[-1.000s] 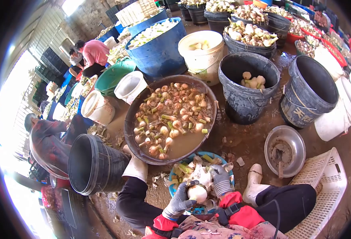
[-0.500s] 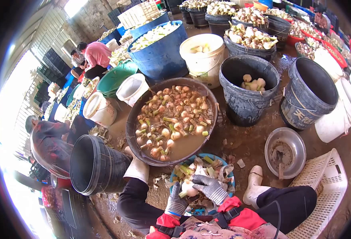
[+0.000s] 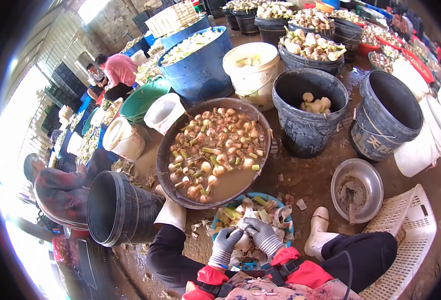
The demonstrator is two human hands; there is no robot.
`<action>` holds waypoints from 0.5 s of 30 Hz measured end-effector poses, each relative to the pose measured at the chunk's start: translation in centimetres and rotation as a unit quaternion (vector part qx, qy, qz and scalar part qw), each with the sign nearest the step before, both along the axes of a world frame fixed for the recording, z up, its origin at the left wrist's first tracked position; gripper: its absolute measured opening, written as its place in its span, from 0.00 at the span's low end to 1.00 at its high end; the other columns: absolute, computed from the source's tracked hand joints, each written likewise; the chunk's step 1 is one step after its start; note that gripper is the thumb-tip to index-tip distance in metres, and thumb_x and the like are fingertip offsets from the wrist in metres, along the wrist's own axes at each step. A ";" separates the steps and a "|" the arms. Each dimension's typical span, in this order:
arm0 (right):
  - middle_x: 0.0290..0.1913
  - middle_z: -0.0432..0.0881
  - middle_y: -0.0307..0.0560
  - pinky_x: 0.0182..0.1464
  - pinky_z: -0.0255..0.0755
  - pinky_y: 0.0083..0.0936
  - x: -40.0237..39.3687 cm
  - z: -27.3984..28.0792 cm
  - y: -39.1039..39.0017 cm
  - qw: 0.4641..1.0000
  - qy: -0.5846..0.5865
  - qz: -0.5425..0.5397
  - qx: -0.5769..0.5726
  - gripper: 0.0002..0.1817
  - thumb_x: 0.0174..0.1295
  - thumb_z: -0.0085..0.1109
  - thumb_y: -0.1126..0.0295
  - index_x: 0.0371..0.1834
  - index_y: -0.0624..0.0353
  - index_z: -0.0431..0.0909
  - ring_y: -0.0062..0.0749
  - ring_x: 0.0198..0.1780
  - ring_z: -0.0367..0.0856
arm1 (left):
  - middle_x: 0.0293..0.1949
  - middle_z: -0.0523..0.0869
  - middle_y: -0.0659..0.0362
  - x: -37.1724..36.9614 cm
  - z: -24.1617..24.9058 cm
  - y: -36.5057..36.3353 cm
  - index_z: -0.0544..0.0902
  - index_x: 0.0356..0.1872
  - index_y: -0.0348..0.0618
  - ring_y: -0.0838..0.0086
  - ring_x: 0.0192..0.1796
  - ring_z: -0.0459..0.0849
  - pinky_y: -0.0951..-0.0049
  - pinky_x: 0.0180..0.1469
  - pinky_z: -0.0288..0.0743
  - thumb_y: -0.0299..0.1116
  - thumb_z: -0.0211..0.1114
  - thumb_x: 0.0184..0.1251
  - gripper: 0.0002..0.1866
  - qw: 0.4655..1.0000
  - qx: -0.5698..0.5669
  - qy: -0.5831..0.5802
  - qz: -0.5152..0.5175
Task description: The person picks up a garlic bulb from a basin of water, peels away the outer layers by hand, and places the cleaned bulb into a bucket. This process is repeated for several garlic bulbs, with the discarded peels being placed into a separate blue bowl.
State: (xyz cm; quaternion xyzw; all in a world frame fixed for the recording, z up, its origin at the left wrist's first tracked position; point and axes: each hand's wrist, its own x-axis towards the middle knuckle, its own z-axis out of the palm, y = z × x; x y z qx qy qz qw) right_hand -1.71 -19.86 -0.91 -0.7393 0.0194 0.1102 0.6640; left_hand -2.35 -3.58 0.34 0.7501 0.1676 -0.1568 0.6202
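My left hand (image 3: 224, 247), in a grey striped glove, closes on a white garlic bulb (image 3: 242, 242). My right hand (image 3: 263, 238), gloved the same way, pinches the bulb from the other side, and the fingers of both hands partly hide it. Below them is a blue basin (image 3: 291, 230) heaped with peeled skins (image 3: 280, 215) and cut green stems. Just beyond it, a wide brown tub (image 3: 162, 176) holds many unpeeled garlic bulbs (image 3: 215, 145) in muddy water.
Black buckets (image 3: 314, 131) and a white bucket (image 3: 253, 82) stand beyond the tub. At right are a metal bowl (image 3: 375, 185) with a tool in it and a white plastic crate (image 3: 423, 220). A black bucket (image 3: 105, 207) tilts at left, near a seated person (image 3: 60, 190).
The hands have drawn together around the garlic bulb, with the left fingertips now over it, so less of it shows. Its stem, visible before, is hidden. The view has shifted slightly.
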 end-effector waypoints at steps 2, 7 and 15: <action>0.54 0.80 0.53 0.59 0.70 0.24 0.2 0.1 -0.6 0.999 0.021 -0.004 0.025 0.19 0.64 0.55 0.75 0.59 0.62 0.74 0.35 0.53 0.79 | 0.39 0.84 0.55 0.1 0.4 0.6 0.81 0.44 0.33 0.75 0.38 0.81 0.77 0.44 0.75 0.38 0.71 0.58 0.19 0.998 -0.058 0.016 0.019; 0.54 0.80 0.49 0.59 0.70 0.24 0.3 0.0 -1.8 0.987 0.053 0.023 0.151 0.18 0.64 0.55 0.71 0.57 0.62 0.75 0.30 0.54 0.78 | 0.52 0.79 0.52 -0.3 3.1 1.1 0.68 0.63 0.36 0.67 0.52 0.80 0.68 0.54 0.76 0.30 0.67 0.59 0.30 0.937 -0.330 0.112 -0.014; 0.51 0.81 0.47 0.58 0.70 0.23 0.8 0.4 -2.1 0.969 0.046 0.072 0.231 0.17 0.65 0.53 0.72 0.55 0.64 0.75 0.29 0.51 0.79 | 0.64 0.70 0.53 -0.1 3.6 2.7 0.55 0.72 0.37 0.67 0.64 0.72 0.67 0.64 0.69 0.25 0.70 0.57 0.43 0.936 -0.288 0.124 -0.159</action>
